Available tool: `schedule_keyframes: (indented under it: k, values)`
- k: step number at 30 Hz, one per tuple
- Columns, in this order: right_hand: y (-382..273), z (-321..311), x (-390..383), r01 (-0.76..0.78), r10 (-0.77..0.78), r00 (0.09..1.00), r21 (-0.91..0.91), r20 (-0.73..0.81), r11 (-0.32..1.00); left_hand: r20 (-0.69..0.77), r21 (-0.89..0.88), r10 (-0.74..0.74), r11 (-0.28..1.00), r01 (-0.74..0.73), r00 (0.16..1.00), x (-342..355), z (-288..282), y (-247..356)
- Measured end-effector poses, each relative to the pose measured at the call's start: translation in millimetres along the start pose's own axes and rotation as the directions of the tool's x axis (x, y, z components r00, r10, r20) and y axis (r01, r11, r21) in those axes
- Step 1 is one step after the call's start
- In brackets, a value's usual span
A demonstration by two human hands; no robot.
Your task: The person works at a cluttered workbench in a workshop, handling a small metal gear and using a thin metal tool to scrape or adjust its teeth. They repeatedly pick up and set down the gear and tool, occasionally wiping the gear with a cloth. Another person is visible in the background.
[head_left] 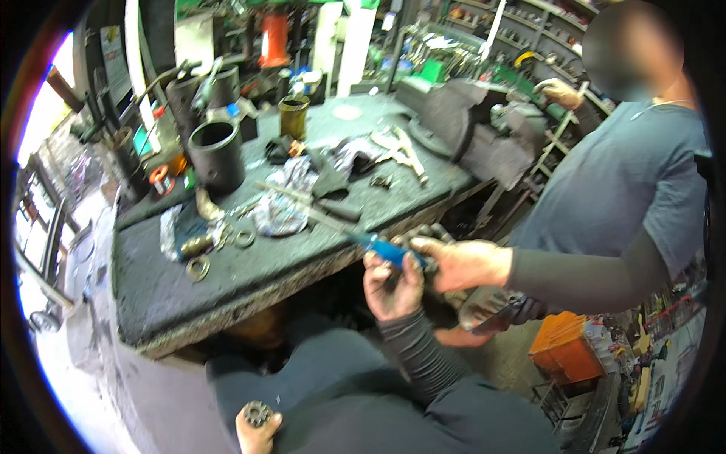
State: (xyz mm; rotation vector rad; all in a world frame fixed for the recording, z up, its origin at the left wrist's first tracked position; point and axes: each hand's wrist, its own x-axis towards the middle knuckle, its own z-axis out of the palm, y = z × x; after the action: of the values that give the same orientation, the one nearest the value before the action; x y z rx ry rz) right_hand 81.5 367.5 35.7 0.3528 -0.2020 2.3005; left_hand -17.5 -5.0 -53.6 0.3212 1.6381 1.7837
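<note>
Left hand holds a dark, toothed metal gear near the lap. Right hand grips a long-shafted, blue-handled tool; co-worker's hand at handle end. Beyond: dark-topped workbench, bearing black hollow cylinder.

Dk workbench, bkgd shelves, bright lt L

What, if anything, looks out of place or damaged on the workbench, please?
The workbench looks worn: its front edge is rough and ragged rather than clean and straight. Crumpled rags also lie strewn near loose metal rings, which looks untidy.
</note>
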Motion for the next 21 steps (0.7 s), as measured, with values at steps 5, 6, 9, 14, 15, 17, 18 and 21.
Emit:
schedule_keyframes:
  k: [5, 6, 9, 14, 15, 17, 18, 21]
  values:
    - [2.1, 10.7, 4.3, -0.015, 0.010, 0.997, 0.067, 0.081, 0.998, 0.096, 0.232, 0.028, 0.971, -0.049, 0.995, 8.3, -20.8, -21.6]
    - [5.8, 17.0, 2.5, -0.005, 0.003, 0.997, 0.031, 0.072, 0.999, 0.101, 0.133, -0.050, 0.990, 0.037, 0.994, 8.3, -21.6, -20.9]
    - [2.6, 19.9, 1.0, -0.001, 0.004, 0.998, -0.044, 0.064, 0.999, 0.143, 0.230, 0.097, 0.965, -0.128, 0.985, 19.0, -9.0, -21.9]
    - [-10.5, 38.7, 1.0, 0.123, -0.114, 0.991, -0.153, 0.064, 0.981, 0.132, 0.190, 0.073, 0.977, -0.097, 0.989, 16.3, -19.7, -36.2]
    - [-14.1, 38.8, 3.0, 0.075, -0.051, 0.990, -0.177, 0.133, 0.981, 0.112, 0.144, 0.008, 0.989, -0.025, 0.994, 14.7, -20.6, -35.6]
    - [-8.2, 41.0, 6.4, 0.063, -0.004, 0.979, -0.288, 0.202, 0.956, 0.056, 0.044, -0.136, 0.990, 0.134, 0.989, 6.9, -19.5, -34.9]
    - [-1.1, 41.7, 7.4, 0.050, 0.024, 0.978, -0.346, 0.208, 0.937, -0.020, -0.147, -0.118, 0.983, 0.114, 0.993, 5.0, -8.5, -38.0]
    - [34.5, 8.0, -17.3, -0.163, 0.163, 0.986, -0.450, -0.038, 0.878, 0.047, -0.005, 0.021, 1.000, -0.020, 0.999, 0.7, 19.9, 21.2]
